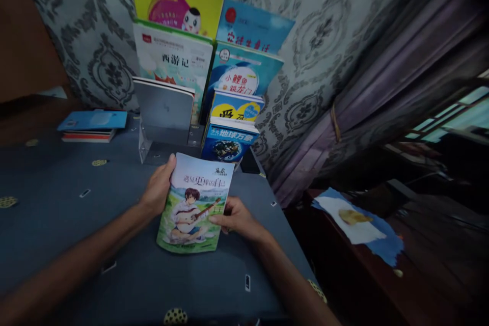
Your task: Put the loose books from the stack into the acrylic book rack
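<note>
Between my two hands a thin paperback book (194, 209) is held up over the table, its cover facing me and showing a figure playing a guitar on grass. My left hand (157, 187) grips its left edge near the top, the fingers hidden behind it. On the lower right edge, my right hand (237, 218) pinches the book with the thumb on the cover. Just beyond stands a clear book rack (143, 145) with books in stepped rows. Its left front slot holds a grey-looking book (167, 107); a blue book with a globe (229, 143) is front right.
A small stack of books (93, 125) lies at the back left of the dark patterned table (57, 214). Patterned wallpaper (114, 56) rises behind the rack. To the right hang a tied purple curtain (317, 132) and, lower, a blue and white cloth or paper (359, 221).
</note>
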A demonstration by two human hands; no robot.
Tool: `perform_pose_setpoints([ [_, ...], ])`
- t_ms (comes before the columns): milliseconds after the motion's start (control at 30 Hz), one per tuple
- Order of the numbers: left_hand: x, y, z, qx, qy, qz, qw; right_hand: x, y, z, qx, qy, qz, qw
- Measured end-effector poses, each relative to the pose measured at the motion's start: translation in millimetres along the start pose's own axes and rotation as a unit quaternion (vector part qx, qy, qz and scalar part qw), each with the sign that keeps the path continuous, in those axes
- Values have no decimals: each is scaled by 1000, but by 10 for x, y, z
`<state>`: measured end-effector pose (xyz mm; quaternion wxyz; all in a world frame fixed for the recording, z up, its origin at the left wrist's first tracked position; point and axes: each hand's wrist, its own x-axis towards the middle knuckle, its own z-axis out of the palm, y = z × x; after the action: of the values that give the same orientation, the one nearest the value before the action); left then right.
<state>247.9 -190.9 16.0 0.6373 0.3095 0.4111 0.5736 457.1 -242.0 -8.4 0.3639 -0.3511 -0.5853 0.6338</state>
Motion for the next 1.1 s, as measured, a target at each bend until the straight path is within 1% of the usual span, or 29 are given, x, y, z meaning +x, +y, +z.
perform_pose_setpoints([
  [67, -23, 88, -15, 30, 21, 54, 998, 18, -140, 41, -37, -1, -42, 998],
  [167, -31, 241, -89, 68, 41, 145, 986, 73, -310, 131, -106, 0, -108, 988],
  [233, -29, 312, -153, 84, 62, 188, 977, 127, -336, 180, -152, 15, -134, 979],
  [267, -29, 327, -187, 91, 76, 198, 973, 156, -317, 197, -169, 28, -140, 975],
  [333, -27, 304, -255, 102, 92, 190, 972, 209, -228, 219, -186, 57, -145, 970],
  [367, -26, 268, -289, 105, 87, 175, 975, 229, -169, 227, -186, 74, -145, 969],
  [500, 9, 48, -410, 90, 10, 116, 989, 245, 44, 268, -179, 131, -138, 965],
  [567, 47, -47, -452, 78, -4, 108, 991, 226, 106, 287, -187, 152, -128, 962],
  [633, 87, -102, -476, 75, -3, 104, 992, 205, 151, 299, -199, 169, -122, 958],
  [733, 127, -117, -480, 78, -14, 87, 993, 183, 214, 299, -203, 174, -123, 956],
  [800, 143, -105, -469, 61, -24, 80, 995, 178, 255, 294, -198, 174, -125, 956],
  [900, 167, -90, -463, 38, -26, 85, 995, 183, 301, 290, -177, 179, -126, 959],
  [1000, 195, -93, -478, 47, -34, 96, 994, 195, 326, 284, -161, 192, -131, 959],
  [1100, 209, -90, -501, 62, -42, 92, 993, 202, 339, 273, -145, 191, -139, 961],
])
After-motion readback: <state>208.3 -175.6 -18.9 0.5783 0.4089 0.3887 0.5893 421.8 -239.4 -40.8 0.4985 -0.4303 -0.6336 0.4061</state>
